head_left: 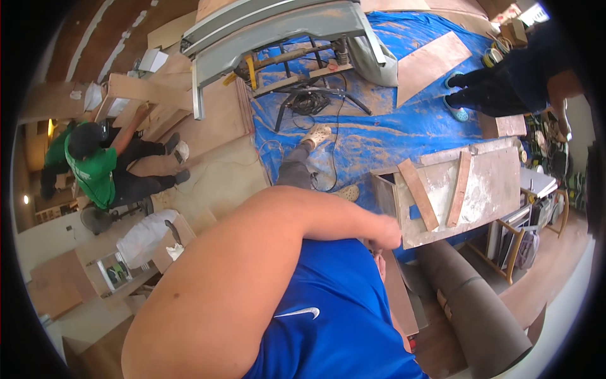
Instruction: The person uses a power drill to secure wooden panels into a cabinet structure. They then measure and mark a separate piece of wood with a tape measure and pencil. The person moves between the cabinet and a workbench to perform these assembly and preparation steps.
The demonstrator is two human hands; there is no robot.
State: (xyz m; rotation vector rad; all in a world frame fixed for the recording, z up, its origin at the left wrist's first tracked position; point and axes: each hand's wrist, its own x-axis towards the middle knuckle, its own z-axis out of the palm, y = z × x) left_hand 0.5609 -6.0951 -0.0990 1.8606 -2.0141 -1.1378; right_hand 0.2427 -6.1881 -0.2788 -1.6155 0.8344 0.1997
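Note:
My left arm stretches across the front of my blue shirt (344,278) toward the right. At its end my left hand (386,232) is closed, its fingers curled; whatever it may hold is hidden. Just below it a small part of my right hand (380,264) shows, with its fingers out of sight. Both hands are close to the near left corner of a low wooden workbench (495,180) smeared with white. Two narrow wooden strips, a left one (418,194) and a right one (459,189), lie apart across its top.
Sawdust covers a blue tarp (372,139) beneath a grey table saw (284,31). A plywood sheet (432,63) lies beyond. At left sits a person in a green shirt (93,165); another in dark clothes (505,85) stands far right. A large brown roll (476,309) lies near right.

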